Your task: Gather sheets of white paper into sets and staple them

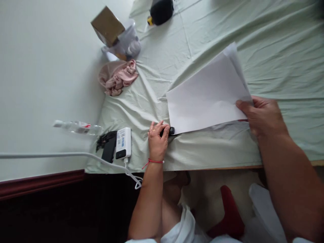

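My right hand (264, 113) grips a stack of white paper sheets (205, 94) by its right edge, thumb on top. The sheets fan slightly apart at the far right corner. At the stack's near left corner, my left hand (158, 135) is closed around a small black stapler-like tool (172, 130), mostly hidden by the fingers. The tool's visible end meets that paper corner; whether the paper is between its jaws I cannot tell.
A white power bank (123, 143) with a white cable (101, 159) lies left, beside a black flat item (109, 146) and a plastic bottle (78, 127). Farther back are a pink cloth (118, 78), a clear tub (129, 40) holding a cardboard box (107, 25), and a black pouch (162, 11).
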`<act>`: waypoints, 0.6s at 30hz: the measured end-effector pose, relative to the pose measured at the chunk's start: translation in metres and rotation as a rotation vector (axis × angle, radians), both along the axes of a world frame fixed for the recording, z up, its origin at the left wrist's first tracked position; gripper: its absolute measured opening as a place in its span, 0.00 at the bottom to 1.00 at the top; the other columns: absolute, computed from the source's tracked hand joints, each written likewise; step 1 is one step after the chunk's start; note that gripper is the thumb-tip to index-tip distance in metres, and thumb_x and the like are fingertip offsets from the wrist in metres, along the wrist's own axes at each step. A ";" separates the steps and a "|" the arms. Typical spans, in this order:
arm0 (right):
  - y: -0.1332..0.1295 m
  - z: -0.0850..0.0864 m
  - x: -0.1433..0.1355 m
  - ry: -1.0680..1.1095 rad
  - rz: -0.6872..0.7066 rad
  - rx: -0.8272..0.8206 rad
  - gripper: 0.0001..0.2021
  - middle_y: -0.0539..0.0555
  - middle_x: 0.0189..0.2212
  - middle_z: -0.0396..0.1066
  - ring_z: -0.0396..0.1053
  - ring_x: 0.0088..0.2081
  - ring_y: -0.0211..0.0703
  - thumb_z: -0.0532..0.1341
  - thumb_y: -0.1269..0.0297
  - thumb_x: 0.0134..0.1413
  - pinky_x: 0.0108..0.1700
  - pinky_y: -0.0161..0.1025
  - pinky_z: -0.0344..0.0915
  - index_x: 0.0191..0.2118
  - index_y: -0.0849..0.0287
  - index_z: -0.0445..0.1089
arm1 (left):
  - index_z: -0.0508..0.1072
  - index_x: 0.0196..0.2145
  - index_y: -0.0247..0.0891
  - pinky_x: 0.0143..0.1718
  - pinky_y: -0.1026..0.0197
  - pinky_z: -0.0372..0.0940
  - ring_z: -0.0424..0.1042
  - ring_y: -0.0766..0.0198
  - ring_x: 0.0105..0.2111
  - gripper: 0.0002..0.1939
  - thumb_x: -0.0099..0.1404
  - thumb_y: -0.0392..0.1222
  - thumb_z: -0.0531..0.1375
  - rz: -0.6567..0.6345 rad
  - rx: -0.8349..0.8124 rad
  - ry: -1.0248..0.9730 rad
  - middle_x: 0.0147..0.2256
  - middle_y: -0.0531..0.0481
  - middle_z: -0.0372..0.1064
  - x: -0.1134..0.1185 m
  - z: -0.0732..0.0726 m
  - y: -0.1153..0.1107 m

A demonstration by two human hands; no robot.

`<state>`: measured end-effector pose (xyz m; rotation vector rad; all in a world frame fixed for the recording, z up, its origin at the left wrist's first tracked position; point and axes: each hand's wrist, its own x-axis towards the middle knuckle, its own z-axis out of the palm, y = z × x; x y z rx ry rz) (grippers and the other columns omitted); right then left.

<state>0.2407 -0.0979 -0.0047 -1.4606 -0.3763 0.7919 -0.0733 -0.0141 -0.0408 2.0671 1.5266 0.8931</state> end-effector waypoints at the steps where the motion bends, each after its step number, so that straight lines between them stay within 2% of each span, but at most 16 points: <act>1: 0.000 0.001 -0.001 -0.012 0.010 0.006 0.02 0.48 0.24 0.73 0.64 0.23 0.30 0.69 0.73 0.46 0.25 0.29 0.61 0.28 0.61 0.80 | 0.85 0.39 0.44 0.73 0.29 0.47 0.68 0.42 0.67 0.14 0.72 0.53 0.62 -0.002 0.006 -0.010 0.55 0.40 0.80 0.000 0.000 0.001; 4: 0.000 0.001 -0.003 -0.057 0.030 0.030 0.02 0.47 0.24 0.72 0.65 0.26 0.31 0.69 0.73 0.46 0.30 0.31 0.64 0.28 0.60 0.80 | 0.85 0.38 0.44 0.74 0.33 0.50 0.74 0.45 0.61 0.13 0.71 0.51 0.63 -0.010 0.050 -0.055 0.50 0.42 0.83 -0.004 -0.001 0.008; 6: -0.001 -0.003 -0.001 -0.098 0.024 0.060 0.02 0.47 0.24 0.72 0.66 0.28 0.32 0.69 0.72 0.46 0.32 0.31 0.65 0.29 0.59 0.81 | 0.84 0.37 0.44 0.73 0.35 0.53 0.75 0.45 0.60 0.09 0.69 0.48 0.65 0.032 0.089 -0.056 0.48 0.42 0.83 -0.008 0.000 0.013; 8: -0.001 -0.008 0.003 -0.132 -0.012 0.086 0.02 0.47 0.26 0.73 0.65 0.28 0.31 0.70 0.71 0.46 0.31 0.31 0.63 0.30 0.59 0.81 | 0.84 0.38 0.42 0.72 0.35 0.54 0.73 0.43 0.62 0.06 0.66 0.44 0.68 0.144 0.152 -0.017 0.51 0.39 0.81 -0.010 0.004 0.016; 11: -0.002 -0.010 0.010 -0.074 -0.099 0.126 0.04 0.48 0.26 0.73 0.64 0.26 0.31 0.72 0.71 0.44 0.27 0.31 0.61 0.29 0.60 0.79 | 0.82 0.42 0.39 0.70 0.36 0.58 0.69 0.43 0.64 0.11 0.61 0.38 0.70 0.299 0.286 0.002 0.57 0.34 0.76 -0.002 0.014 0.009; 12: -0.002 -0.009 0.013 -0.021 -0.126 0.135 0.05 0.48 0.27 0.73 0.64 0.26 0.32 0.72 0.71 0.42 0.25 0.31 0.61 0.29 0.60 0.78 | 0.82 0.44 0.38 0.67 0.39 0.63 0.70 0.45 0.63 0.11 0.62 0.38 0.69 0.311 0.324 -0.035 0.57 0.35 0.75 0.004 0.017 0.005; 14: -0.002 -0.004 0.017 0.094 -0.169 0.127 0.08 0.48 0.27 0.73 0.66 0.25 0.34 0.73 0.72 0.40 0.21 0.30 0.60 0.29 0.59 0.76 | 0.80 0.46 0.39 0.55 0.48 0.73 0.74 0.51 0.59 0.10 0.69 0.42 0.65 0.254 0.351 -0.166 0.56 0.38 0.76 0.018 0.025 -0.005; 16: -0.003 0.001 0.021 0.177 -0.197 0.091 0.10 0.48 0.28 0.73 0.67 0.25 0.35 0.73 0.73 0.39 0.18 0.29 0.58 0.29 0.57 0.74 | 0.79 0.47 0.40 0.46 0.57 0.75 0.77 0.57 0.52 0.12 0.74 0.48 0.61 0.206 0.338 -0.311 0.52 0.41 0.77 0.032 0.031 -0.013; 18: -0.006 0.004 0.024 0.214 -0.189 0.088 0.10 0.46 0.27 0.73 0.66 0.24 0.35 0.73 0.73 0.38 0.18 0.29 0.58 0.29 0.56 0.74 | 0.78 0.47 0.40 0.37 0.62 0.73 0.78 0.61 0.46 0.17 0.75 0.55 0.59 0.199 0.246 -0.493 0.49 0.43 0.78 0.043 0.036 -0.017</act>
